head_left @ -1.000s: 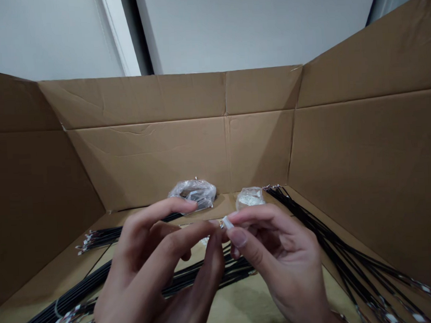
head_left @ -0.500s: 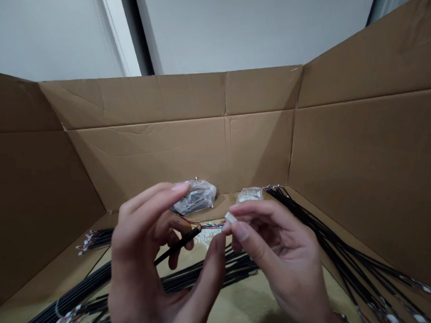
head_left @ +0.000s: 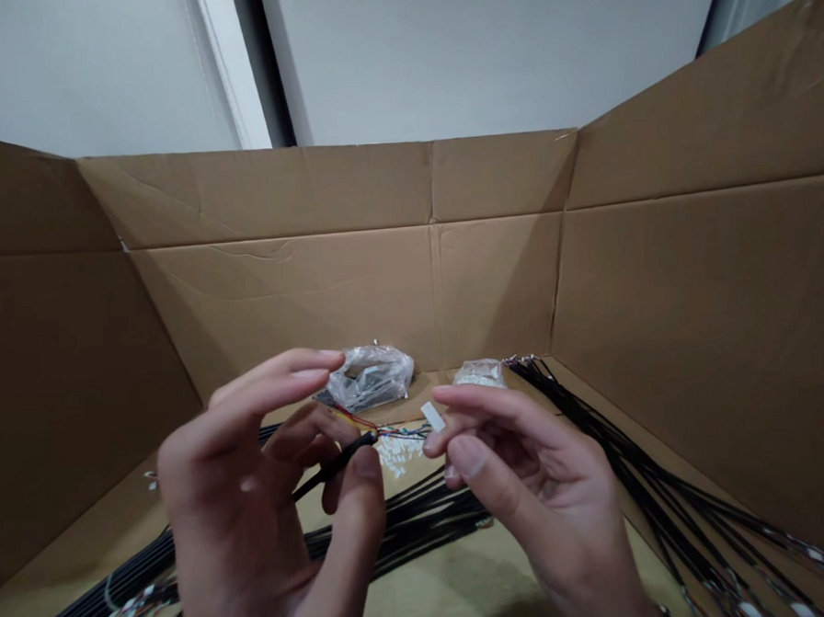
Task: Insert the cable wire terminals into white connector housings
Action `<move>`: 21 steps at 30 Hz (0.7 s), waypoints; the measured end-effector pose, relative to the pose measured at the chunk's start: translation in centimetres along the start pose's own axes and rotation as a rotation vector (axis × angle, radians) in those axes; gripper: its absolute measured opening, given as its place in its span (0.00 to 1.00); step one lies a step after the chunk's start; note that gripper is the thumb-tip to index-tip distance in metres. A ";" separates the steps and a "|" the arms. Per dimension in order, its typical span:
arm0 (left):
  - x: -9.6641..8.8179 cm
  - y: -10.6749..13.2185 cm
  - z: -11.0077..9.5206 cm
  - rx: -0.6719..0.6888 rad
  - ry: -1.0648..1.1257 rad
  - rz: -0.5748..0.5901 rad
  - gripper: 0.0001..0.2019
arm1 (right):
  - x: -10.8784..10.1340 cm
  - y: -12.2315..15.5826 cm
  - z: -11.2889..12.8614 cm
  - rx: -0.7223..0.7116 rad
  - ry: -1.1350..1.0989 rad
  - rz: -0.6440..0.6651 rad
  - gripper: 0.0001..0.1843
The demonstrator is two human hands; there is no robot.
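My left hand (head_left: 256, 487) grips a black sheathed cable (head_left: 334, 468) between thumb and fingers. Thin red, yellow and blue wires (head_left: 396, 431) fan out from the cable's end toward a small white plastic connector (head_left: 432, 416). That connector sits at the fingertips of my right hand (head_left: 525, 491), between forefinger and thumb. The wires span the gap between my hands, and the cable's far length is hidden behind my left hand.
Cardboard box walls (head_left: 293, 296) surround the work area. A clear plastic bag (head_left: 370, 377) and a small bag of white parts (head_left: 479, 374) lie at the back. Bundles of black cables (head_left: 409, 520) lie on the box floor and along the right side (head_left: 642, 471), near scattered white bits (head_left: 398, 455).
My hands have drawn apart, the left moving leftward. The black cable and its coloured wires now show between them, and the white connector stands more upright at my right fingertips.
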State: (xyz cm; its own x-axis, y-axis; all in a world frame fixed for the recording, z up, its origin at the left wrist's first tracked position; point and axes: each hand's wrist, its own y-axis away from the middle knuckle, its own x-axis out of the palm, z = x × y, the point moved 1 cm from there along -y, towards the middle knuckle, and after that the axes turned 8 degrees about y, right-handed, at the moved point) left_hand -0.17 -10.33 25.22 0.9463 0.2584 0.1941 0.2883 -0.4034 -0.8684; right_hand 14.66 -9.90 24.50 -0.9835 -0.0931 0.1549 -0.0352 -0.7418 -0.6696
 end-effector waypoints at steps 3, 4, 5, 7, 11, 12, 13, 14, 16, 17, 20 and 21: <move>0.1 -0.2 -0.4 0.028 0.015 0.014 0.21 | 0.0 0.2 -0.2 -0.008 0.002 0.008 0.19; 0.1 -0.2 -0.5 0.033 0.011 0.012 0.20 | 0.0 0.2 -0.2 -0.010 -0.002 0.011 0.19; 0.1 -0.3 -0.5 0.035 0.007 0.006 0.20 | 0.0 0.2 -0.3 -0.012 -0.004 0.015 0.18; 0.1 -0.4 -0.5 0.000 -0.008 -0.004 0.19 | 0.1 0.3 -0.4 -0.010 -0.004 0.022 0.18; -0.1 -0.4 -0.5 -0.021 -0.052 0.016 0.21 | 0.1 0.4 -0.4 -0.002 0.005 0.041 0.20; -0.1 -0.4 -0.5 -0.012 -0.057 0.032 0.22 | 0.1 0.4 -0.4 -0.010 0.014 0.038 0.20; -0.2 -0.3 -0.5 -0.001 -0.056 0.046 0.22 | -0.1 0.4 -0.5 -0.026 0.031 0.030 0.20; -0.2 -0.2 -0.5 0.005 -0.047 0.060 0.22 | -0.2 0.5 -0.5 -0.046 0.054 0.015 0.19; -0.3 -0.1 -0.5 0.001 -0.032 0.088 0.24 | -0.6 0.5 -0.4 -0.095 0.105 -0.021 0.15; -0.3 0.0 -0.5 -0.005 -0.027 0.102 0.25 | -0.8 0.5 -0.4 -0.113 0.124 -0.030 0.14; -0.5 0.2 -0.1 -0.053 0.027 0.140 0.27 | -1.3 0.3 -0.4 -0.069 0.108 0.029 0.10; -0.5 0.3 0.1 -0.076 0.059 0.149 0.27 | -1.4 0.2 -0.5 -0.023 0.081 0.072 0.10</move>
State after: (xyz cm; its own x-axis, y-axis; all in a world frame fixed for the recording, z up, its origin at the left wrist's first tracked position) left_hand -0.63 -10.49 24.84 0.9857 0.1398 0.0937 0.1519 -0.4988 -0.8533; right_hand 15.98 -9.62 23.81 -0.9947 -0.0907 0.0474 0.0326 -0.7197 -0.6935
